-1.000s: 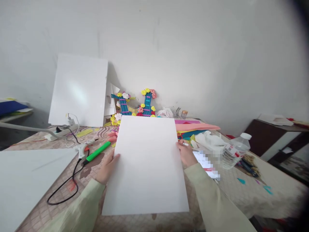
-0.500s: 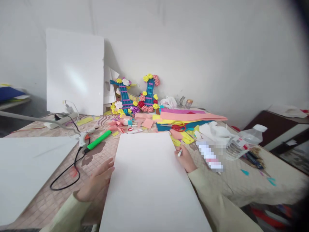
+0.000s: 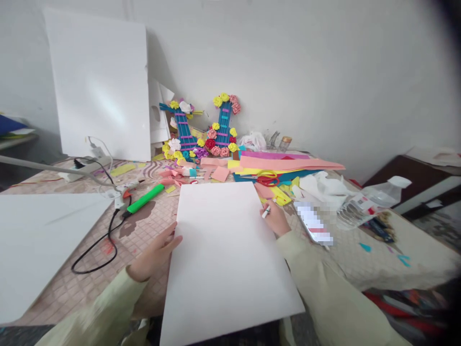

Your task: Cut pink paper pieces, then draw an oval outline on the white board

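A large blank white board (image 3: 230, 259) lies in front of me, its near edge reaching past the table toward my lap. On its left edge is my left hand (image 3: 156, 252), with the thumb over the rim and the other fingers along the side. My right hand (image 3: 277, 218) is closed around a white marker (image 3: 266, 212) and rests against the board's right edge. Beyond the board's far end lie a pink paper square (image 3: 220, 173) and red-handled scissors (image 3: 268, 178).
A green glue gun (image 3: 146, 199) with a black cord lies left, beside another white board (image 3: 43, 240). Two flower-trimmed blue paper shapes (image 3: 224, 126) stand against the wall. Coloured paper strips (image 3: 291, 163), a phone (image 3: 312, 223) and a tilted plastic bottle (image 3: 374, 202) are to the right.
The board has shifted so its near edge now shows. My left hand has moved up and right along its edge. The view has tilted slightly downward.
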`<action>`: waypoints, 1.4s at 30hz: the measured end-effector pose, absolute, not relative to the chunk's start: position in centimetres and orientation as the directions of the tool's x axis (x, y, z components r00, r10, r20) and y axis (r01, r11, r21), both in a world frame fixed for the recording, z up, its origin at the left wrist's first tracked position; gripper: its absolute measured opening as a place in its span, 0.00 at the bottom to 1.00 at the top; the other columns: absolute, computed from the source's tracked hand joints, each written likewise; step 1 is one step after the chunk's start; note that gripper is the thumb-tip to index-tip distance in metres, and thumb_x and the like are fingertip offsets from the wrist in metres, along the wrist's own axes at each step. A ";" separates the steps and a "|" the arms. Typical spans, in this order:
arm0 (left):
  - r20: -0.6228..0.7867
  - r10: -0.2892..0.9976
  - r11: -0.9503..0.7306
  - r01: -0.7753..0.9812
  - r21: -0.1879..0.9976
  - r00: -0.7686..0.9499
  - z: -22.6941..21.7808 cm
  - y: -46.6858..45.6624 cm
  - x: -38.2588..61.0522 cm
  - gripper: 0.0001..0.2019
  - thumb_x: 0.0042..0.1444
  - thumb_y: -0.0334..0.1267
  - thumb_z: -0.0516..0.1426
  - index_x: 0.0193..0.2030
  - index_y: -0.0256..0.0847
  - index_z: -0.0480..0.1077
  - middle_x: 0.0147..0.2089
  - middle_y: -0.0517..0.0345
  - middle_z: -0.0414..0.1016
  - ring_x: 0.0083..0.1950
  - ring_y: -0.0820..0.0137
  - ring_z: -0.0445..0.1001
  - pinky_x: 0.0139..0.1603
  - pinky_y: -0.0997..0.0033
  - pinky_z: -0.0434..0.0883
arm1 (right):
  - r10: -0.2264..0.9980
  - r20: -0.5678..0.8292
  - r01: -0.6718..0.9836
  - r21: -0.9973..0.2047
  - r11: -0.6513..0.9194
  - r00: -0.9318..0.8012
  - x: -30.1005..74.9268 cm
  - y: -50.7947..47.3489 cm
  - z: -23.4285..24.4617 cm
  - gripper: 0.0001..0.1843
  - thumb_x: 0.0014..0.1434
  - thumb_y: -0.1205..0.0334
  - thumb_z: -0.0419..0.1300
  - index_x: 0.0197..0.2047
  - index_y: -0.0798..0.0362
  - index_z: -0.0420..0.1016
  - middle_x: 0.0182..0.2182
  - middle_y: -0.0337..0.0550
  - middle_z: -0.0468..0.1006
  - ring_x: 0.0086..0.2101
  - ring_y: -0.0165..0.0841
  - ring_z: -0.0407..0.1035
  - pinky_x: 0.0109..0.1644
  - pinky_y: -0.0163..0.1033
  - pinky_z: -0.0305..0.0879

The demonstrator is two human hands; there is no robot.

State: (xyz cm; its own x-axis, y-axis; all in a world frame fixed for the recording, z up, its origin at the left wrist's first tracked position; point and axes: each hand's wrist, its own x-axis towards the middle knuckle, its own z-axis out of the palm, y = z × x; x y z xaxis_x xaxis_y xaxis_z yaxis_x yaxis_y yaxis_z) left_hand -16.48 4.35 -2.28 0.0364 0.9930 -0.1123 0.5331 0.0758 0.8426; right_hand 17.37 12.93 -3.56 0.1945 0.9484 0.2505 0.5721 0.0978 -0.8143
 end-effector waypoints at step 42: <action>0.210 0.483 -0.855 0.407 0.322 0.850 -3.8 7.2 -5.2 0.17 0.56 0.37 0.49 0.51 0.36 0.62 0.55 0.51 0.63 0.58 0.61 0.56 0.60 0.60 0.52 | 0.989 0.058 -0.037 -0.998 0.053 -0.136 5.9 20.2 -4.3 0.04 0.47 0.63 0.59 0.27 0.55 0.69 0.17 0.37 0.73 0.19 0.27 0.66 0.22 0.31 0.62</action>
State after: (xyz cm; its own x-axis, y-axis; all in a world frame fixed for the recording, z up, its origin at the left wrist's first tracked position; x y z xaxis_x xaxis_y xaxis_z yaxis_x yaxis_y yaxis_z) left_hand -5.16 7.15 -3.78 0.8497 0.4835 0.2104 0.4069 -0.8550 0.3216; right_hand 5.91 20.18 -4.33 -0.1364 0.9890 0.0578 -0.0374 0.0532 -0.9979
